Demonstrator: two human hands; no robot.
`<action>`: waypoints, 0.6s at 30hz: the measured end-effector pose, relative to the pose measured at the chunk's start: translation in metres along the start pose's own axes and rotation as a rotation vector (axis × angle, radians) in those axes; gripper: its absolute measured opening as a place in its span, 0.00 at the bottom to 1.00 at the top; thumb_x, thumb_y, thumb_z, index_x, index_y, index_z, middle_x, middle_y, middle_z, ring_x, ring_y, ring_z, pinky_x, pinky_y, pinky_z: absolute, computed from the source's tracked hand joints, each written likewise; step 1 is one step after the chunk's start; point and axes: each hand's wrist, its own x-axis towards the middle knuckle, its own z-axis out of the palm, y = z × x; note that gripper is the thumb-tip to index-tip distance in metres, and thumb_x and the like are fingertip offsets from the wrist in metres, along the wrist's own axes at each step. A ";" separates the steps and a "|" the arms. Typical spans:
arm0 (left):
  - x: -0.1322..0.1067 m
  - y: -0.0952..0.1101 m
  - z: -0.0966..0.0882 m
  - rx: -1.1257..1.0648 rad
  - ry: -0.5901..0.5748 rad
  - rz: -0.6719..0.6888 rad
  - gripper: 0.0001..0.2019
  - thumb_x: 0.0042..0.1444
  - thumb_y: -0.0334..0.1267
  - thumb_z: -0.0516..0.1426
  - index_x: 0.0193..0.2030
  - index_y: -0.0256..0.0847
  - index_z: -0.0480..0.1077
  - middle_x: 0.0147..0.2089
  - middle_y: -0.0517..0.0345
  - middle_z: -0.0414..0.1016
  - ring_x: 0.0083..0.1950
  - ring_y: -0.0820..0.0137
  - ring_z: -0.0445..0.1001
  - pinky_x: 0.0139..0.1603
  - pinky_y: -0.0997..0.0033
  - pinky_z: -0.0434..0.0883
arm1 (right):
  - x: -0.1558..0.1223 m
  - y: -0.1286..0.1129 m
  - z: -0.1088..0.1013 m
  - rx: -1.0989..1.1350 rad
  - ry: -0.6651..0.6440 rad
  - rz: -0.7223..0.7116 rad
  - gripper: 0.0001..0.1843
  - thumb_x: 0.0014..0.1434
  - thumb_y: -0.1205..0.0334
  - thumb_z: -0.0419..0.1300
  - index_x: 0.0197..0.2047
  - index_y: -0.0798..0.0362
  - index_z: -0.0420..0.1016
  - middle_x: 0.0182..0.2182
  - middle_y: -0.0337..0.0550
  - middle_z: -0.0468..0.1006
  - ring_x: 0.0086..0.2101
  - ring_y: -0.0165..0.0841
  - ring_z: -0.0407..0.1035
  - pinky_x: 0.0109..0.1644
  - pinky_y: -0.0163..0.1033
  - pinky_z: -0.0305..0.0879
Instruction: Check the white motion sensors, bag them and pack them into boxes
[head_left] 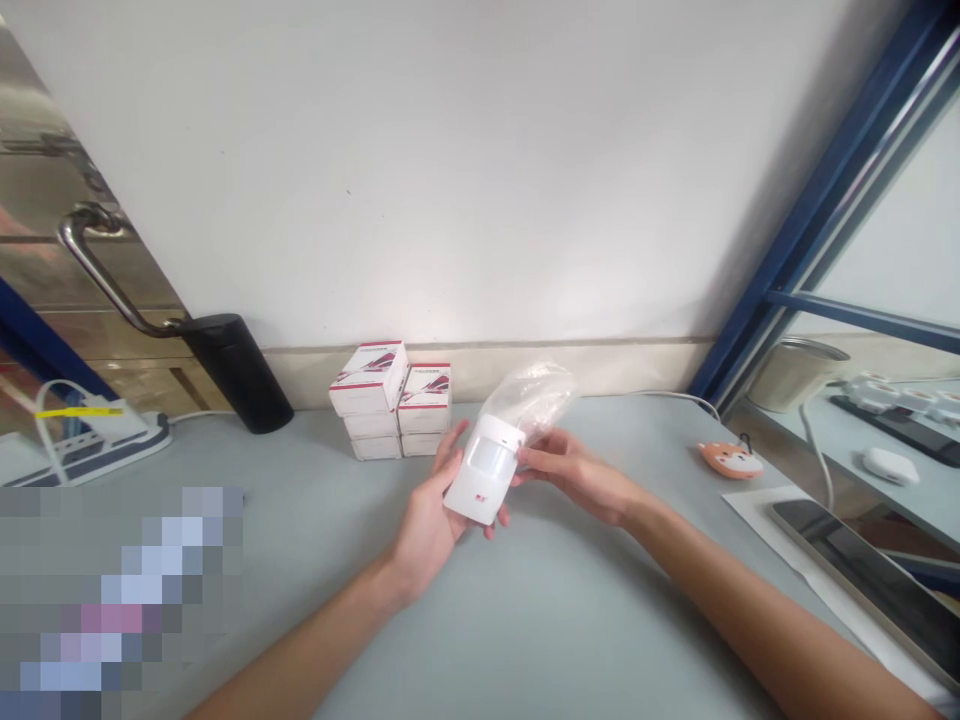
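Note:
A white motion sensor [486,472] with a small red mark near its lower end is held tilted above the table. My left hand [431,515] is closed around its left side and underside, thumb along the edge. From the upper end of the sensor a clear plastic bag [536,395] stretches up and to the right. My right hand [574,468] is closed at the sensor's upper right edge, pinching the bag there; part of its fingers is hidden behind the bag and sensor.
Small white-and-red boxes [369,378] are stacked against the wall. A black cylinder [238,375] and a power strip [131,447] stand left. An orange animal-faced pouch [731,460], a dark phone [847,560] on white paper and a blue frame [802,210] are right.

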 end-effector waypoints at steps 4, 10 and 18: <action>0.001 0.001 -0.003 0.024 -0.070 -0.036 0.30 0.71 0.53 0.51 0.76 0.49 0.55 0.50 0.44 0.82 0.35 0.60 0.81 0.34 0.63 0.70 | -0.002 -0.006 -0.008 -0.082 -0.075 0.008 0.21 0.63 0.45 0.68 0.51 0.51 0.81 0.44 0.48 0.81 0.45 0.41 0.74 0.58 0.52 0.69; 0.000 -0.003 0.000 0.071 -0.081 -0.025 0.26 0.72 0.53 0.51 0.72 0.50 0.56 0.51 0.45 0.81 0.38 0.58 0.82 0.37 0.62 0.71 | -0.003 -0.006 -0.011 -0.111 -0.086 -0.048 0.24 0.67 0.39 0.61 0.47 0.52 0.81 0.37 0.45 0.79 0.41 0.39 0.73 0.58 0.51 0.67; 0.003 -0.009 -0.004 0.098 -0.065 -0.028 0.29 0.69 0.54 0.57 0.72 0.52 0.57 0.60 0.44 0.78 0.51 0.55 0.82 0.45 0.58 0.75 | -0.004 -0.006 -0.017 -0.181 -0.179 0.020 0.23 0.63 0.43 0.68 0.54 0.50 0.81 0.45 0.46 0.83 0.51 0.45 0.75 0.63 0.54 0.65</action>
